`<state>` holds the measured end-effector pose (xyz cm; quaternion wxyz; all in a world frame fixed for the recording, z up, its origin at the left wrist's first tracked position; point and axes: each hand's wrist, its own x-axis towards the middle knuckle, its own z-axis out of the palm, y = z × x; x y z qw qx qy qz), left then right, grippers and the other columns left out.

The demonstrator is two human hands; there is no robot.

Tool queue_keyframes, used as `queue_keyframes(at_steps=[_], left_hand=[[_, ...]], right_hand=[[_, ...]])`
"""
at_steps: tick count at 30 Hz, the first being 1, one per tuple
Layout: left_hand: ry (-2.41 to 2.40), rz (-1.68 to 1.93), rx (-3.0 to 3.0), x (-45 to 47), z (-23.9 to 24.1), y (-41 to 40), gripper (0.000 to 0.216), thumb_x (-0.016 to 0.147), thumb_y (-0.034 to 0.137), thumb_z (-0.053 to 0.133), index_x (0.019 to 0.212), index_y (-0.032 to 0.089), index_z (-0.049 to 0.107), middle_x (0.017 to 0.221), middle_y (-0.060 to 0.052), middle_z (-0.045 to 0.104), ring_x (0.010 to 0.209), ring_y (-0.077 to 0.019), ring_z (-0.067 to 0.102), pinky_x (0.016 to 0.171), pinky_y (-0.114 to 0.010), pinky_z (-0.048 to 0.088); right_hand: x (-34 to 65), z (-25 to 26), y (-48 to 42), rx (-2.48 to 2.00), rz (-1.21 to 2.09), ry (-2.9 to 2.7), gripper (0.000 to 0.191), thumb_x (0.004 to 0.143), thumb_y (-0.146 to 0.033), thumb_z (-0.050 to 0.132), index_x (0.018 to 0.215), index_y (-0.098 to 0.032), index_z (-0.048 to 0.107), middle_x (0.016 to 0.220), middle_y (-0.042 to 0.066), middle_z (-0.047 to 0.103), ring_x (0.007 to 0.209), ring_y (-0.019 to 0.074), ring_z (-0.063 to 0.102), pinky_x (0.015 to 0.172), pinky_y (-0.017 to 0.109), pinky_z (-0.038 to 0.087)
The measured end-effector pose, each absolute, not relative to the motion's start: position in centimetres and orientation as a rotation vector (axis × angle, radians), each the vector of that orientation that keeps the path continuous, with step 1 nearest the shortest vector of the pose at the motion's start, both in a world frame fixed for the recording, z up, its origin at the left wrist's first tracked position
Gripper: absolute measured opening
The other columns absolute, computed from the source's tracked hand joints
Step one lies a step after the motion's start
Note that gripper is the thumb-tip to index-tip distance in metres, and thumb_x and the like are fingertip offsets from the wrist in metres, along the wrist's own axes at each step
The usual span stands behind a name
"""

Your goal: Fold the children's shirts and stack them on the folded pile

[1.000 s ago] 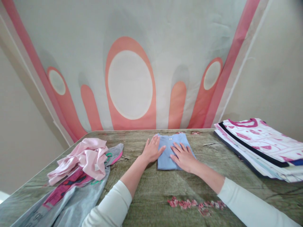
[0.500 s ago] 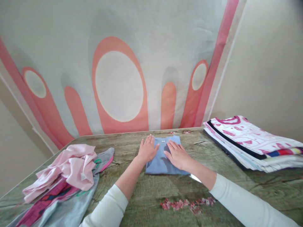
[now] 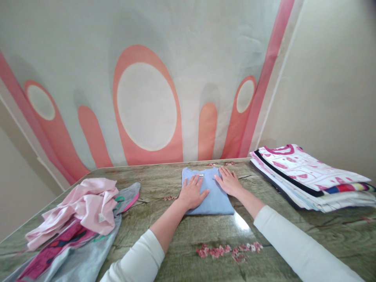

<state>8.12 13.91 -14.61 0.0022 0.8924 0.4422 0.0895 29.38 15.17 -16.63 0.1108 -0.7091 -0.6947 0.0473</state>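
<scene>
A light blue shirt (image 3: 213, 197) lies folded into a neat rectangle on the table, its neckline and small white label at the far edge. My left hand (image 3: 192, 192) rests flat on the shirt's left part, fingers stretched toward the neckline. At the far right edge of the shirt, my right hand (image 3: 229, 181) lies palm down with the fingers extended, partly on the cloth. Neither hand grips anything. The palms hide parts of the shirt beneath them.
A loose heap of clothes, with a pink garment (image 3: 91, 203) on top and grey ones below, lies at the left. To the right stands a stack of folded clothes (image 3: 308, 168). The wood-patterned table (image 3: 164, 250) meets a wall with a printed sheet (image 3: 188, 47).
My left hand has moved right, from the shirt's left edge onto its front. My right hand has slid outward to the far right edge. The shirt stays in place.
</scene>
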Motion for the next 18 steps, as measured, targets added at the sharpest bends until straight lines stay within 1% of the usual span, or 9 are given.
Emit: queue_keyframes(at_steps=[2,5,9,11,14,16,18], left_hand=[[1.396,0.286,2.797,8.2,-14.7,13.9,0.069,0.087,0.062,0.015,0.138,0.018,0.029,0.146,-0.009,0.022,0.133,-0.0273,0.019,0.106,-0.048,0.015],[1.416,0.284,2.786,8.2,-14.8,13.8,0.068,0.087,0.062,0.015,0.138,0.020,0.028,0.146,-0.008,0.022,0.133,-0.0277,0.019,0.106,-0.049,0.015],[1.430,0.284,2.775,8.2,-14.9,13.8,0.068,0.087,0.062,0.015,0.138,0.020,0.028,0.147,-0.008,0.022,0.133,-0.0288,0.017,0.106,-0.050,0.014],[1.429,0.288,2.772,8.2,-15.0,13.8,0.068,0.087,0.062,0.015,0.138,0.020,0.028,0.146,-0.007,0.022,0.133,-0.0296,0.017,0.105,-0.051,0.014],[1.430,0.311,2.771,8.2,-15.2,13.8,0.067,0.087,0.062,0.016,0.138,0.020,0.028,0.146,-0.007,0.022,0.133,-0.0300,0.017,0.105,-0.051,0.014],[1.429,0.337,2.770,8.2,-15.4,14.0,0.064,0.088,0.058,0.016,0.139,0.019,0.027,0.146,-0.007,0.023,0.133,-0.0286,0.018,0.106,-0.050,0.016],[1.435,0.361,2.755,8.1,-15.5,14.3,0.059,0.091,0.050,0.016,0.138,0.017,0.026,0.146,-0.008,0.024,0.133,-0.0254,0.021,0.106,-0.046,0.019]], right_hand=[[29.4,-16.9,15.4,-2.017,0.063,-2.063,0.071,0.088,-0.057,0.008,0.143,-0.013,0.014,0.150,0.007,0.010,0.136,0.0204,0.006,0.108,0.041,0.005],[29.2,-17.2,15.4,-1.939,0.083,-2.166,0.073,0.087,-0.060,0.011,0.142,-0.014,0.018,0.149,0.007,0.015,0.136,0.0202,0.011,0.109,0.040,0.006],[29.0,-17.5,15.4,-2.092,0.086,-2.051,0.076,0.086,-0.061,0.012,0.140,-0.009,0.025,0.146,0.012,0.022,0.135,0.0246,0.013,0.108,0.045,0.005],[28.8,-17.5,15.3,-2.091,0.040,-2.023,0.075,0.087,-0.059,0.013,0.139,-0.007,0.027,0.146,0.013,0.023,0.135,0.0254,0.013,0.108,0.046,0.006],[28.0,-17.3,14.9,-1.963,-0.033,-2.081,0.069,0.089,-0.053,0.015,0.139,-0.006,0.027,0.146,0.012,0.023,0.135,0.0244,0.012,0.109,0.044,0.007],[27.1,-17.0,14.5,-1.850,-0.018,-2.154,0.065,0.091,-0.048,0.016,0.138,-0.006,0.028,0.146,0.012,0.024,0.135,0.0231,0.014,0.109,0.042,0.010],[26.1,-16.6,13.9,-1.724,0.038,-2.227,0.062,0.091,-0.044,0.017,0.138,-0.006,0.029,0.146,0.013,0.024,0.135,0.0221,0.016,0.109,0.041,0.015]])
